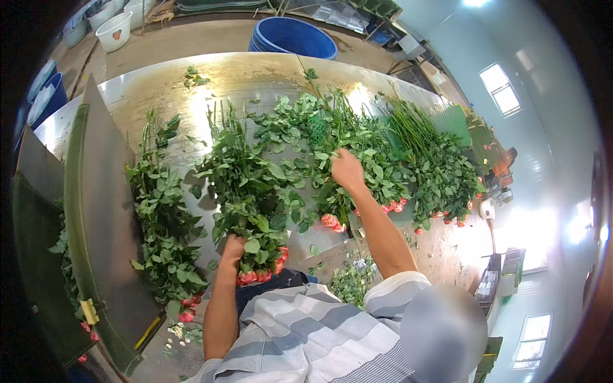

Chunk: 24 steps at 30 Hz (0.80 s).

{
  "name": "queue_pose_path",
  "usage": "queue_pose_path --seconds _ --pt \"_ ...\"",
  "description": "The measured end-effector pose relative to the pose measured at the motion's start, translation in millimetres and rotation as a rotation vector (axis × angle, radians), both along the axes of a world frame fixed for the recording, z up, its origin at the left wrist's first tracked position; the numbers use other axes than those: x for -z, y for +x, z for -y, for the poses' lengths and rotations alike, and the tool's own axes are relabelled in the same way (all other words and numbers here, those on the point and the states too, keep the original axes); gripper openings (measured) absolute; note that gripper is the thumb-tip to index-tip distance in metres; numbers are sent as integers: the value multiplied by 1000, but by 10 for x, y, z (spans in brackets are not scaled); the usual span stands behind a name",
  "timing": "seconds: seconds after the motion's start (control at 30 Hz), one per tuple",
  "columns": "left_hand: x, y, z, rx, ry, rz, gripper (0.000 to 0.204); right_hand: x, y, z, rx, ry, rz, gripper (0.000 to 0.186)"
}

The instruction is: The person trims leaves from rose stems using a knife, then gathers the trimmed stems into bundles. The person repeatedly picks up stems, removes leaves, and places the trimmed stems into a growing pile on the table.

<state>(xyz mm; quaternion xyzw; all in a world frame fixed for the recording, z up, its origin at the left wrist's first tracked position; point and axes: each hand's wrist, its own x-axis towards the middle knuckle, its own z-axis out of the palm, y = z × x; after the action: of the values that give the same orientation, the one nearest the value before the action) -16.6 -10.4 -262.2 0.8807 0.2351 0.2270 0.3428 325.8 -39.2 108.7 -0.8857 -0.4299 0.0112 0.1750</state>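
Note:
My left hand point(235, 247) is closed round a leafy bunch of pink-red roses point(263, 275), just behind the blooms at the table's near edge; leaves hide some of its fingers. The stems of this bunch point away across the metal table point(249, 67). My right hand point(347, 169) is drawn in like a fist over the foliage of the roses in the middle point(332, 222). Whatever its fingers hold is too small to make out. Loose leaves point(281, 131) are heaped between the two bunches, beside a piece of green mesh point(317, 127).
More roses lie left point(167, 223) and right point(440, 179), the right ones by green netting point(450, 121). An upright metal panel point(108, 210) bounds the left side. Past the table stands a blue tub point(294, 38). Leaf litter point(351, 281) covers floor beside me. Another person point(504, 167) is far right.

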Motion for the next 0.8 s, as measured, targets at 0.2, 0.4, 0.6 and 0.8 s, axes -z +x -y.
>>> queue_pose_path --seconds 0.2,0.4,0.6,0.8 --pt "-485 -445 28 -348 -1635 360 23 659 735 752 224 -208 -169 48" --pt "-1178 -481 -154 -409 -1467 271 28 733 735 374 183 -271 -202 35" --pt "-1448 -273 -235 -425 -1379 176 29 412 881 634 196 82 -298 36" --pt "-1373 278 -565 -398 -1345 106 30 730 871 412 172 131 -391 50"
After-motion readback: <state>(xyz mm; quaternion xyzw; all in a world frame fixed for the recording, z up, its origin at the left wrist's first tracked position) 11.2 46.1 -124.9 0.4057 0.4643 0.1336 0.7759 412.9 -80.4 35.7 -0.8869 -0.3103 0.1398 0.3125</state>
